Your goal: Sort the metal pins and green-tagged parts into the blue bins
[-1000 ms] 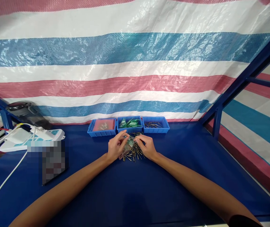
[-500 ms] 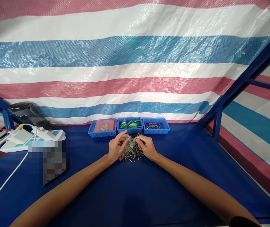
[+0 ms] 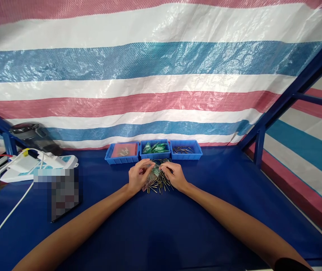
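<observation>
Brass-and-dark thin metal pins (image 3: 160, 186) heaped on dark-blue tabletop (image 3: 161, 226), between left hand (image 3: 138, 175) and right hand (image 3: 175, 175).
Thumb and fingertips narrow on each; can't tell what either holds. Crumpled clear plastic bag (image 3: 152, 175), greenish on top, beside left hand. Three blue rectangular plastic bins (image 3: 155, 155) in a row just behind.

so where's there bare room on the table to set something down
Bare tabletop: between the forearms, this side of the metal pins; from the right hand across to the blue frame; some left of the left hand. Crowded: the middle, with pins and trays; far left, with power strip and pixelated object.
</observation>
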The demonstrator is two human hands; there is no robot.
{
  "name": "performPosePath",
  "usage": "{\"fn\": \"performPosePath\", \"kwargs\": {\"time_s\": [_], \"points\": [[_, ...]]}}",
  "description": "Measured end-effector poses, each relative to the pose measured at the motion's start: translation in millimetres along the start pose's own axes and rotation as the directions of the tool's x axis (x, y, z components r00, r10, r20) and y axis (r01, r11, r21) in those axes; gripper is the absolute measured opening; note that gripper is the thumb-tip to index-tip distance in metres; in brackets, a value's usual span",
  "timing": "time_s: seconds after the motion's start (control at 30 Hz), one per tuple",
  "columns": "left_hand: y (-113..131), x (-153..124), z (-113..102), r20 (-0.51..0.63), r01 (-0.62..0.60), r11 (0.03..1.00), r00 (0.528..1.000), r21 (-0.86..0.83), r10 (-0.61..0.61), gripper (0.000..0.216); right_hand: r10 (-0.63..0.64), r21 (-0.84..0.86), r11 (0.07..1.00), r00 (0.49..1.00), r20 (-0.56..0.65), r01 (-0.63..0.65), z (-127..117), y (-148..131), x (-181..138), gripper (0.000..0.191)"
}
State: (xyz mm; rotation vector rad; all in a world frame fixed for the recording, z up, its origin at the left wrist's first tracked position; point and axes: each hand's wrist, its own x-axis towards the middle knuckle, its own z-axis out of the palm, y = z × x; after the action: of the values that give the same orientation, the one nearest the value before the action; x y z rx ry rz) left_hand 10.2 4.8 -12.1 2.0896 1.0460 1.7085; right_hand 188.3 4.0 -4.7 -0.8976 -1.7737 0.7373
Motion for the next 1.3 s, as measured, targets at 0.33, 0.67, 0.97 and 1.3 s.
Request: {"fn": "performPosePath", "kwargs": {"time_s": [0.33, 0.67, 0.97, 1.3], "points": [[-1.9, -0.8, 0.3, -0.031, 0.000, 1.000, 1.000, 0.015, 0.000, 0.024, -0.041, -0.036, 0.999, 0.999, -0.021, 0.040, -0.4, -2.6, 1.2, 0.029], [0.9, -0.6, -0.2, -0.052, 0.008, 0.998, 0.999, 0.070, -0.004, 0.020, -0.076, -0.108, 0.991, 0.997, -0.024, 0.073, 1.8, -1.7, 1.1, 0.026], [3.3, 0.7, -1.0, -0.040, -0.002, 0.991, 0.999, 0.136, 0.007, 0.012, -0.057, -0.113, 0.993, 0.994, -0.091, 0.047, 1.6, -1.9, -1.0, 0.025], [5.0, 5.8, -2.2, 0.019, -0.007, 0.996, 1.000, 0.092, 0.005, 0.009, -0.032, -0.058, 0.998, 0.987, -0.156, 0.023, 2.6, -2.3, -0.5, 0.022]]}}
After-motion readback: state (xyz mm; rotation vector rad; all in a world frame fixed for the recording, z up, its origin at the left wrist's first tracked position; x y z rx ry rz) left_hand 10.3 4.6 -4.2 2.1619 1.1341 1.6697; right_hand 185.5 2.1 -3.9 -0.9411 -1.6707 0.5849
